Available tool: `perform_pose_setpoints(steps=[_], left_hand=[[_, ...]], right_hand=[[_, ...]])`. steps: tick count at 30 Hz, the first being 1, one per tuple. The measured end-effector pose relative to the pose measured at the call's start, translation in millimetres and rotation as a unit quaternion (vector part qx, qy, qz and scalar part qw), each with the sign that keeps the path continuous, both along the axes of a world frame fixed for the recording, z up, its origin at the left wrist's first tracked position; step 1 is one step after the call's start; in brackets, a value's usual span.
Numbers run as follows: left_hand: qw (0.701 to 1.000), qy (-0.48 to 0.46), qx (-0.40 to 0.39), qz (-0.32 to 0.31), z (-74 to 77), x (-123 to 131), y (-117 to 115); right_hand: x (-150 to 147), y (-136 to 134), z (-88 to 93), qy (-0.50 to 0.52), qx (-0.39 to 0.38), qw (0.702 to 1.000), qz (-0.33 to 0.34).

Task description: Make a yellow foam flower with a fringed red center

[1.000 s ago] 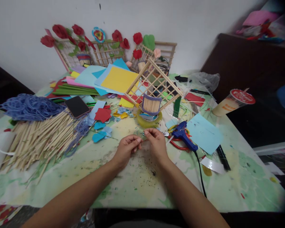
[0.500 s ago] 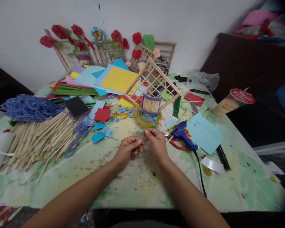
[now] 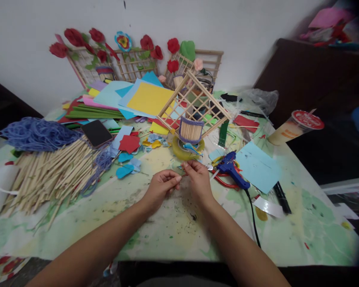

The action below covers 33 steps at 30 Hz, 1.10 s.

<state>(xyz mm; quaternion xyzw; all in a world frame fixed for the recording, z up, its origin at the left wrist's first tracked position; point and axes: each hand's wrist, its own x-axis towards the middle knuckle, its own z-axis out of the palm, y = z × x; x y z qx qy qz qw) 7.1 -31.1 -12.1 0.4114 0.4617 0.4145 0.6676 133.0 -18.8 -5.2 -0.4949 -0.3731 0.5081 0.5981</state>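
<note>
Over the middle of the table, my left hand (image 3: 162, 186) is closed, thumb pressed against the fingers. Close on its right, my right hand (image 3: 198, 180) pinches with thumb and fingertips. A thin, dark sliver seems to lie between the two sets of fingertips, too small to name. Just beyond them a roll of yellowish tape (image 3: 179, 151) lies flat with blue paper bits in it. Above the roll leans a lattice frame of wooden sticks (image 3: 170, 107), with a small stick basket (image 3: 191, 130) edged in purple yarn. A blue glue gun (image 3: 231, 169) rests over red-handled scissors (image 3: 224, 180) to the right.
At left are wooden sticks (image 3: 50, 171), purple yarn (image 3: 38, 133) and a phone (image 3: 96, 133). Coloured paper (image 3: 149, 99) and stick frames with paper flowers (image 3: 146, 43) stand at the back. A lidded drink cup (image 3: 293, 129) stands near the right edge; the glue gun's cord (image 3: 253, 219) runs frontward.
Both hands stay almost in place, with my left fingers shifting slightly and the thumb now straighter. The view has tilted very little; the things on the table appear unmoved.
</note>
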Motion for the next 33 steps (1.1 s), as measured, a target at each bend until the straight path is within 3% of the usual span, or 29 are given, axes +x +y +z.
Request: perform_pose_setpoints(steps=[22,33], left_hand=[[0.999,-0.032,0.007,0.023,2.1,-0.4,2.1],[0.999,-0.016,0.002,0.032,-1.6,0.3,2.9]], right_hand=[[-4.1,-3.1,7.8,0.038,-0.031,0.998,0.027],[-4.6,-2.0,4.8,-0.04,-0.022,0.998,0.033]])
